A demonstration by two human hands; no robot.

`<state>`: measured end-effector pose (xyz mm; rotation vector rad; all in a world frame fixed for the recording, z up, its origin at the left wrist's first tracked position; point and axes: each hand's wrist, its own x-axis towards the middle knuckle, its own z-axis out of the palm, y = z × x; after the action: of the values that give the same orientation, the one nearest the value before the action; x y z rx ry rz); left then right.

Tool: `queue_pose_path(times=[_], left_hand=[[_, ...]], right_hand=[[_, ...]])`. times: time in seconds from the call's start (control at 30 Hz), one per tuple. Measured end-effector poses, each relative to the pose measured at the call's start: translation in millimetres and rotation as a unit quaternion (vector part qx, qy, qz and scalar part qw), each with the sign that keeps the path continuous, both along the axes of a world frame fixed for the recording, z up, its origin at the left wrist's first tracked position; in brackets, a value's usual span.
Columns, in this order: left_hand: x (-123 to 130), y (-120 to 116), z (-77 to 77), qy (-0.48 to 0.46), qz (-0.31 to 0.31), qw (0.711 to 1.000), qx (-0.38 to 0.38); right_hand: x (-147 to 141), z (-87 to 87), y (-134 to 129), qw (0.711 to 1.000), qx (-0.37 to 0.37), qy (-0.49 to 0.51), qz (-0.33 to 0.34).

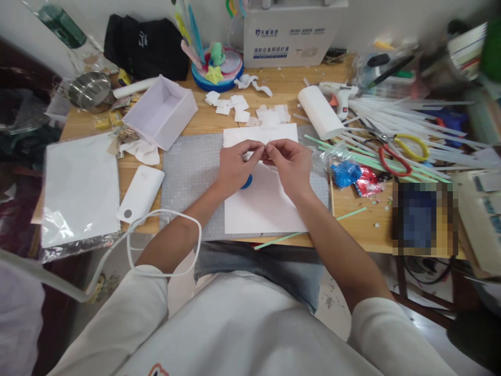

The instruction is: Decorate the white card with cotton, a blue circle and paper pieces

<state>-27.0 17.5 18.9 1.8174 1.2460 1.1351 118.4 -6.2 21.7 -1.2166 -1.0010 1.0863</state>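
Observation:
My left hand [239,164] and my right hand [290,164] meet fingertip to fingertip above a white sheet of paper [266,214]. Both are closed in a pinch, and whatever sits between the fingertips is too small or hidden to make out. A round blue piece [247,181] lies on the paper beside my left hand, partly covered by it. Beneath the paper is a grey cutting mat [191,177]. Small white squares [241,116] are scattered just beyond the sheet.
At left stand a lilac box [156,112], a white power bank [141,193] with a looping cable and a plastic-wrapped sheet [82,188]. To the right lie scissors [395,149], a glue gun [340,96], a white roll [321,112] and many glue sticks [410,120]. A carton [293,36] stands behind.

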Motion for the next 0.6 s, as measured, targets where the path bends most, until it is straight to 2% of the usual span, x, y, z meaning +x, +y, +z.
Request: queue_pose_path(times=[0.6], left_hand=[[0.1, -0.4, 0.4, 0.032, 0.003, 0.999, 0.015]], right_hand=[[0.4, -5.0, 2.9, 1.0, 0.003, -0.007, 0.006]])
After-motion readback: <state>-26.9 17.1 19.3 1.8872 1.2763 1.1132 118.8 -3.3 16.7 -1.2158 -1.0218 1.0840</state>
